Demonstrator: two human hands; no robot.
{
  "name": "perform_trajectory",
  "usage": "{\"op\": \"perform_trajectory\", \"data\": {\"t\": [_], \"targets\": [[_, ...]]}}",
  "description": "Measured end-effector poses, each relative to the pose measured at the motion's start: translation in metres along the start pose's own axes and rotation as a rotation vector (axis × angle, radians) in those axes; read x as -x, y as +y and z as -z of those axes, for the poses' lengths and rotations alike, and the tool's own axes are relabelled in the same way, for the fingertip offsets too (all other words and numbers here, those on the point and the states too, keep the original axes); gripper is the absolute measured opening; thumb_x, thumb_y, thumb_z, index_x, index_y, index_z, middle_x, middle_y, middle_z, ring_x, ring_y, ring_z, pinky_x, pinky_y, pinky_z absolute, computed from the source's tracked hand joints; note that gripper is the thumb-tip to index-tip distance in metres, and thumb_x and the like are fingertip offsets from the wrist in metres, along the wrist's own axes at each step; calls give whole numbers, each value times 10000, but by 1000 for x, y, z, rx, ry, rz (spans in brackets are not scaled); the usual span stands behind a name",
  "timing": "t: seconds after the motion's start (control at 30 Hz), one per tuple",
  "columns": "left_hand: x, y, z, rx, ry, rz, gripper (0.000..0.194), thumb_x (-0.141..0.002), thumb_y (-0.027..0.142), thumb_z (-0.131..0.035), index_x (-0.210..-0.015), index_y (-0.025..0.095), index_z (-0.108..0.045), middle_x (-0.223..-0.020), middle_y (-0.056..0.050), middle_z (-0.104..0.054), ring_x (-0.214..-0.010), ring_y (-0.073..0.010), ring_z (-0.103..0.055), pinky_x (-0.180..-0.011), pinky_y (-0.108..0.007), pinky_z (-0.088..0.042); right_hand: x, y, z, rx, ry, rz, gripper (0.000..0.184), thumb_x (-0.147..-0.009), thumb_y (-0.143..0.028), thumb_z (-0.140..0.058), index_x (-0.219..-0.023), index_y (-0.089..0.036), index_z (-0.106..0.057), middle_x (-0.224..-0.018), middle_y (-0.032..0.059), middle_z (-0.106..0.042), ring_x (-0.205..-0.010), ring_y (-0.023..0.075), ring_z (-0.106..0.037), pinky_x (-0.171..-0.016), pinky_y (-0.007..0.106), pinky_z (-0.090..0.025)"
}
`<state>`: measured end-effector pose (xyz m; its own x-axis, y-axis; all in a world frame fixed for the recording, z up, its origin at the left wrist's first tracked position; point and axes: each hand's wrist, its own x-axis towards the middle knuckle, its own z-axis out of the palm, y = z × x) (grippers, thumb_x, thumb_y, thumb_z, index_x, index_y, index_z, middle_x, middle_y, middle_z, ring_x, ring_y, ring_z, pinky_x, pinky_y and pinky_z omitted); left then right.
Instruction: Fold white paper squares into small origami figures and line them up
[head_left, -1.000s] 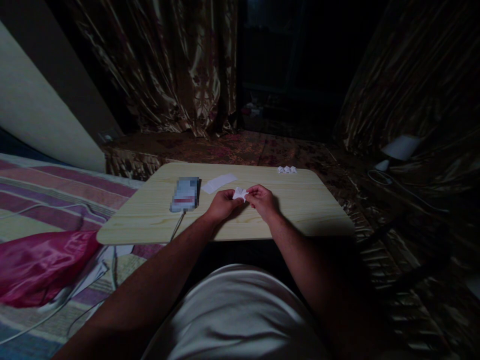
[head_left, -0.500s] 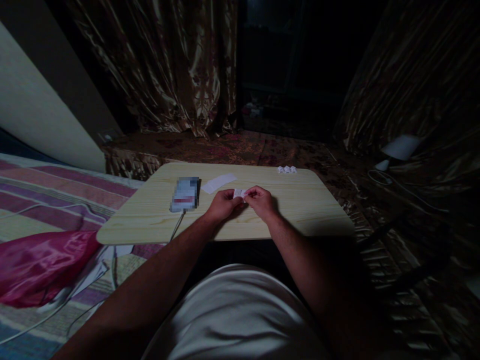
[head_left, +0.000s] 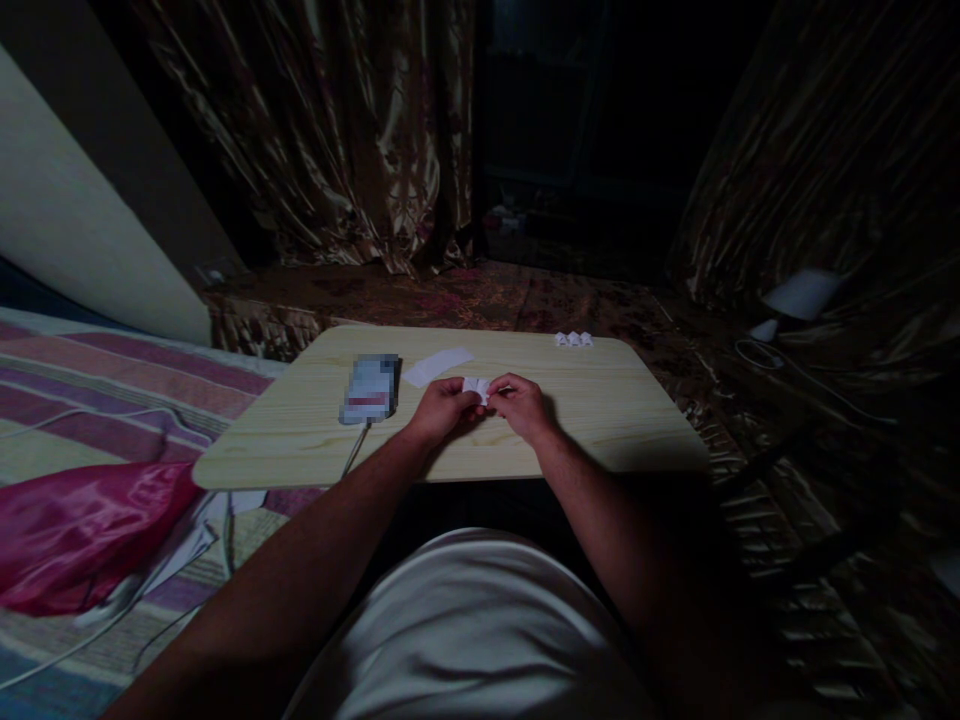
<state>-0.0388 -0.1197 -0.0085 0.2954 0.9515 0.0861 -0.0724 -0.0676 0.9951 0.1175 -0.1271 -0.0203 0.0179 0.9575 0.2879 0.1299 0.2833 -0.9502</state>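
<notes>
A small piece of folded white paper (head_left: 475, 387) is held between my two hands above the table (head_left: 600, 425). My left hand (head_left: 442, 407) pinches its left side, the thumb lying across the near edge. From the right, my right hand (head_left: 523, 405) grips the paper's edge between thumb and fingertips. Flat white paper (head_left: 439, 366) lies on the table just beyond my left hand. Three small folded white paper pieces (head_left: 574, 340) stand in a row near the table's far right edge. The fingers under the held paper are partly hidden.
A phone-like device (head_left: 370, 388), its screen blurred out, lies left of my hands with a cable (head_left: 355, 450) running off the near edge. A shiny pink cloth (head_left: 90, 530) rests on the striped bed (head_left: 45, 370) at left. A white lamp (head_left: 802, 295) stands at right.
The folded paper has turned and shifted slightly left between my fingers, its shape now looking wider. Both hands have made small finger movements and kept their hold. The other things stay in place.
</notes>
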Motion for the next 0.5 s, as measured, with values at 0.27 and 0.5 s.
{"op": "perform_trajectory", "data": {"t": [0.27,0.5], "targets": [[-1,-1,0,4,-34,-35,171,-648,249,-642,-753,114,-641,-619,-52,-638,-471,-98,-510,-460,-224,-349,2,-1,-2,-69,-36,-8,137,-667,-229,-604,-801,-208,-628,-590,-29,-638,-524,114,-585,-462,196,-404],[0,-1,-2,-22,-34,-62,148,-669,248,-636,-743,120,-628,-620,-45,-634,-467,-97,-506,-445,-217,-326,2,0,-2,-64,-36,8,105,-674,-238,-618,-772,-202,-627,-620,-23,-644,-536,116,-595,-463,199,-408]]}}
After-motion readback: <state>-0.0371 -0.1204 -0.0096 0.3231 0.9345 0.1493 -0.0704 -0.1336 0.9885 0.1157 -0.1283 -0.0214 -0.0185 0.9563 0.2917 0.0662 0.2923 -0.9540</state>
